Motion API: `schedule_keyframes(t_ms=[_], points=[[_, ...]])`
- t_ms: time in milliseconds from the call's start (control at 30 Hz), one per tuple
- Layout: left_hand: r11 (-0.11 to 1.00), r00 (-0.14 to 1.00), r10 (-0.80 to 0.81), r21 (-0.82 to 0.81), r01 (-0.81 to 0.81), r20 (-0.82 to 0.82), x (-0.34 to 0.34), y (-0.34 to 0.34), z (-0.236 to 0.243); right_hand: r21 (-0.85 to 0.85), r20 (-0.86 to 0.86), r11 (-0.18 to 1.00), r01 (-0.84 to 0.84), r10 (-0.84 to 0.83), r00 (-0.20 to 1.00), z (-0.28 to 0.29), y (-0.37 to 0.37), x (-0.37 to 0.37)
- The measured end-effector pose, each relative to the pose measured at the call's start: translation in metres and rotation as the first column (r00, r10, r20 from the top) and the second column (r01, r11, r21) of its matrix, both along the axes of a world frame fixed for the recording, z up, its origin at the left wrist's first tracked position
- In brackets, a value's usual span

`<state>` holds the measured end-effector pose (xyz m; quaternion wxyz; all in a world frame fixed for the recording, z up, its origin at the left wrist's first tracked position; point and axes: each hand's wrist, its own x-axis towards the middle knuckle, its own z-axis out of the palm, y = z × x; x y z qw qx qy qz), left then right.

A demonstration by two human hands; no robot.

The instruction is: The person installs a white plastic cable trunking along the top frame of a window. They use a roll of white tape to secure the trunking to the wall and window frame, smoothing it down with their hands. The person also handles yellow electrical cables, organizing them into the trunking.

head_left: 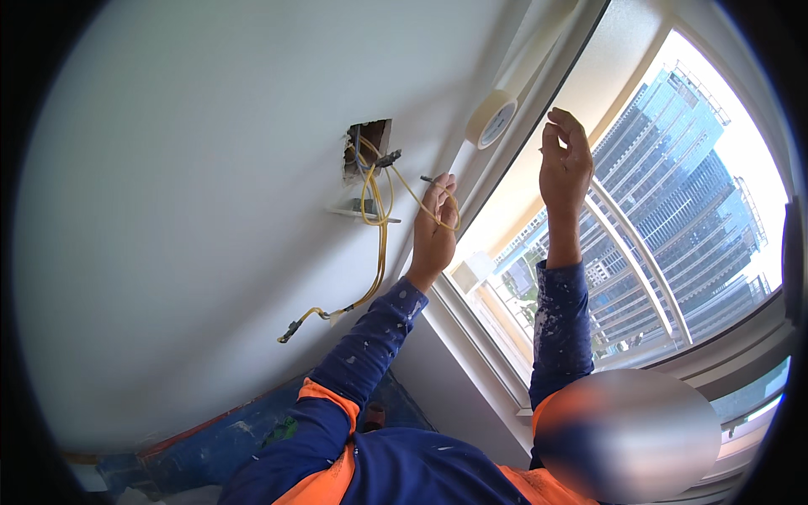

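Yellow wires (380, 252) spill from a ragged square hole (366, 135) in the white wall, with a dark connector (389, 159) near the opening and dark pieces (289, 331) at the hanging lower end. My left hand (436, 220) is closed on a looped yellow wire, beside its dark-tipped end (427, 179). A small white plate (345, 212) sits just below the hole, partly behind the wires. My right hand (566, 160) is raised before the window, fingers loosely curled and apart, with nothing visible in them. A cream tape roll (491, 119) is on the window surround, between my hands.
The window frame (497, 368) runs diagonally along the right, with curved bars (640, 257) and tall glass buildings outside. A stained blue covering (202, 450) lies low along the wall at lower left.
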<state>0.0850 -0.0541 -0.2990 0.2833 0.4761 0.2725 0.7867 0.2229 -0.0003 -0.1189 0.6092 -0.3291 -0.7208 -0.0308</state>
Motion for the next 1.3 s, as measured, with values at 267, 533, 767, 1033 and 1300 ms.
schedule_keyframes(t_ms=[267,533,767,1033,1300], points=[[0.991,0.992,0.108,0.065,-0.113,0.071,0.014,0.043,0.018,-0.082,-0.078,0.997,0.008,-0.014,0.997,0.118,0.044,0.002],[0.97,0.964,-0.197,0.176,0.166,0.181,0.006,0.069,0.029,-0.221,0.024,0.974,0.051,-0.047,0.999,0.226,0.048,-0.012],[0.846,0.842,-0.503,0.311,0.433,0.197,0.002,0.091,0.034,-0.261,0.212,0.921,0.288,-0.237,0.948,0.247,0.051,-0.025],[0.766,0.783,-0.616,0.297,0.57,0.086,0.0,0.091,0.043,-0.224,0.221,0.901,0.372,-0.325,0.919,0.242,0.051,-0.029],[0.946,0.948,-0.315,0.1,0.309,0.045,-0.007,0.076,0.03,-0.228,0.201,0.908,0.353,-0.31,0.929,0.247,0.057,-0.027]])
